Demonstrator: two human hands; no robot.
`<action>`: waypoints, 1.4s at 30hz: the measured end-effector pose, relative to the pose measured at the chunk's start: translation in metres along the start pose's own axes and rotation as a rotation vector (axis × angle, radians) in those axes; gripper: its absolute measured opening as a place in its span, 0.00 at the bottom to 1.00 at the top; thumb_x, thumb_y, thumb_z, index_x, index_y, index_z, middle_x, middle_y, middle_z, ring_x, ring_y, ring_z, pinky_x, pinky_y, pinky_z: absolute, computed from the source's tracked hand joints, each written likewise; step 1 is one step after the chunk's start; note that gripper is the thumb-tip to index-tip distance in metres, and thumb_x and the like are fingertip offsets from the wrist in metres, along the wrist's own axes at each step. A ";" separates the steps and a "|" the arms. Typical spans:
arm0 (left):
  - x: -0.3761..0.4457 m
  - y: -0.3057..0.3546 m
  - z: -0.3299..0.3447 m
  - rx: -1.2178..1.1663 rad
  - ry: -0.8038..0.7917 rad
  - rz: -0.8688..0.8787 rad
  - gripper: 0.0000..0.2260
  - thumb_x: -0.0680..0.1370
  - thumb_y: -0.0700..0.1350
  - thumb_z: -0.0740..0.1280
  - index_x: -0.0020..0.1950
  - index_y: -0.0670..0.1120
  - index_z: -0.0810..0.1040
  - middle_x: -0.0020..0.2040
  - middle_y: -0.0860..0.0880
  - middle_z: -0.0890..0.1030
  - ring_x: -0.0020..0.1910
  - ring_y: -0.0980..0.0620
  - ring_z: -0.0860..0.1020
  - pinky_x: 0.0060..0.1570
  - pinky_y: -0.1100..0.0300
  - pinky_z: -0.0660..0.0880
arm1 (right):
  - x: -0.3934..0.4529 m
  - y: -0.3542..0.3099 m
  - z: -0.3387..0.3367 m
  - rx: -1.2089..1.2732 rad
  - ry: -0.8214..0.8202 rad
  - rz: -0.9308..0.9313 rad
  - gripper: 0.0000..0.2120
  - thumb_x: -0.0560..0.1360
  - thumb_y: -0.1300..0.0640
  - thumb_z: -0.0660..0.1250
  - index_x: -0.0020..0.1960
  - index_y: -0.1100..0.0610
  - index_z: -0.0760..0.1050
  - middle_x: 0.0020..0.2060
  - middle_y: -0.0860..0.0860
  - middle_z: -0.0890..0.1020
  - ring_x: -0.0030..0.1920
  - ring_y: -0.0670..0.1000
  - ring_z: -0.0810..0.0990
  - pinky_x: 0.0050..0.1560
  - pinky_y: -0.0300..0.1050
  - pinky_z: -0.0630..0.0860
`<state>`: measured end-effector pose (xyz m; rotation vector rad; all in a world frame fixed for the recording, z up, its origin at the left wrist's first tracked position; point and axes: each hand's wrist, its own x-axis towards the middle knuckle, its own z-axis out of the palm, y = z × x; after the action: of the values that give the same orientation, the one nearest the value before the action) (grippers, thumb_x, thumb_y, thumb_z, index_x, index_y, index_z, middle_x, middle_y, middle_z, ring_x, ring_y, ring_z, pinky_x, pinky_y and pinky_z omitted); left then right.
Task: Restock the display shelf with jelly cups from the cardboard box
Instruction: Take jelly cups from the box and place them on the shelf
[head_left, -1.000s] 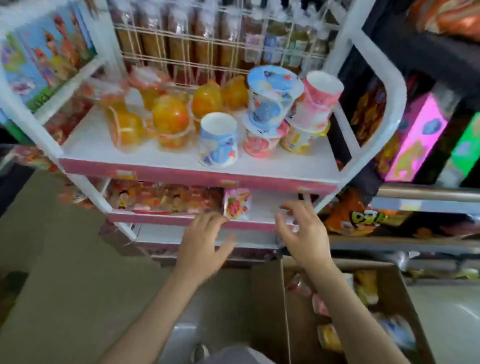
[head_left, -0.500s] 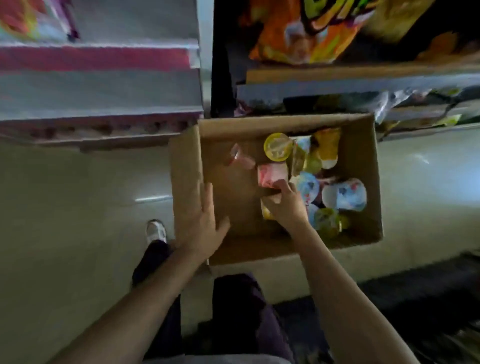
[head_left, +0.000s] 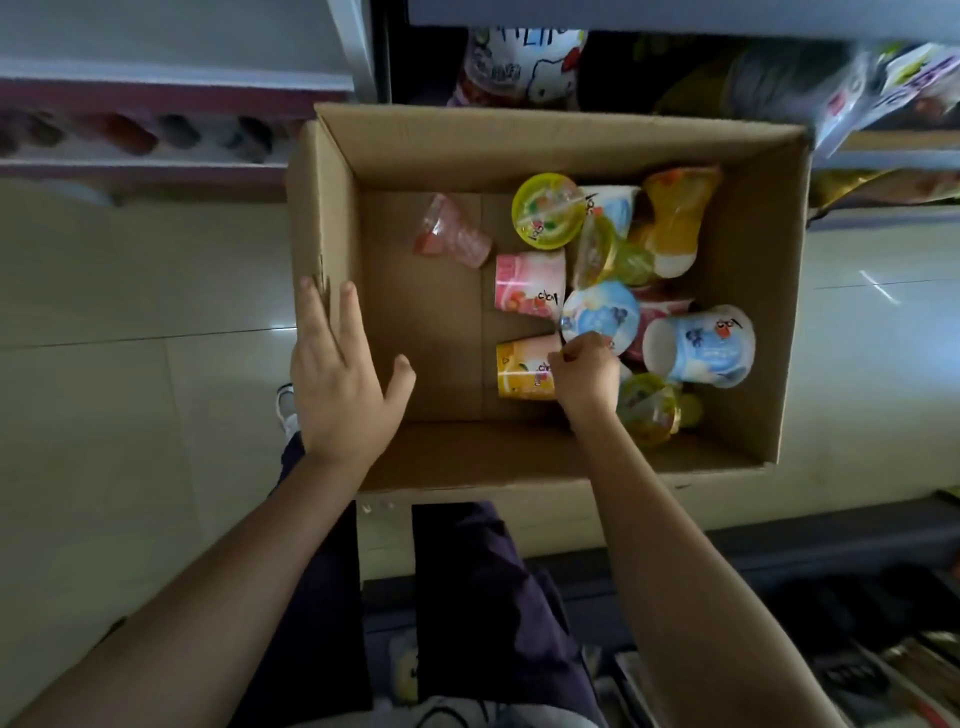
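The right hand (head_left: 584, 376) curls its fingers and pinches the top edge of the yellow jelly cup (head_left: 523, 368) lying on its side near the middle of the cardboard box (head_left: 748, 332). The left hand (head_left: 340, 382) lies flat, fingers spread, over the box's left wall.

Half a second ago the right hand reached toward the pink cup (head_left: 529, 282); it has since drawn nearer and closed on the yellow one. The left hand has stayed on the wall.

More cups crowd the box's right half, a blue-lidded cup (head_left: 600, 314) just beyond the right hand. The display shelf (head_left: 156, 88) stands at far left.
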<state>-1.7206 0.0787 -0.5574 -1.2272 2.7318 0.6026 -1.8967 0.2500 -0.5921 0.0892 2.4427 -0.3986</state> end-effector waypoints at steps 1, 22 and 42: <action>0.000 0.000 0.000 -0.003 0.008 0.002 0.35 0.78 0.54 0.63 0.80 0.41 0.56 0.78 0.32 0.56 0.76 0.36 0.60 0.69 0.45 0.66 | 0.000 -0.001 0.000 0.010 0.000 0.016 0.08 0.77 0.59 0.68 0.52 0.64 0.78 0.46 0.56 0.82 0.47 0.55 0.80 0.43 0.43 0.72; 0.012 0.064 0.012 -0.488 -0.473 -0.085 0.39 0.76 0.55 0.72 0.81 0.50 0.54 0.80 0.47 0.56 0.79 0.49 0.55 0.73 0.57 0.56 | -0.016 0.002 -0.008 0.302 -0.166 -0.052 0.05 0.74 0.55 0.73 0.45 0.57 0.82 0.39 0.47 0.82 0.43 0.47 0.80 0.42 0.41 0.73; 0.029 0.073 0.043 -0.950 -0.487 -0.684 0.26 0.71 0.53 0.78 0.64 0.53 0.69 0.61 0.51 0.76 0.53 0.51 0.81 0.45 0.52 0.83 | 0.060 0.011 -0.012 0.067 0.087 0.000 0.42 0.70 0.44 0.75 0.75 0.59 0.61 0.70 0.59 0.66 0.70 0.63 0.66 0.68 0.59 0.68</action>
<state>-1.7973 0.1192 -0.5807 -1.7019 1.4416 1.8450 -1.9492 0.2619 -0.6230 0.1376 2.5155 -0.4857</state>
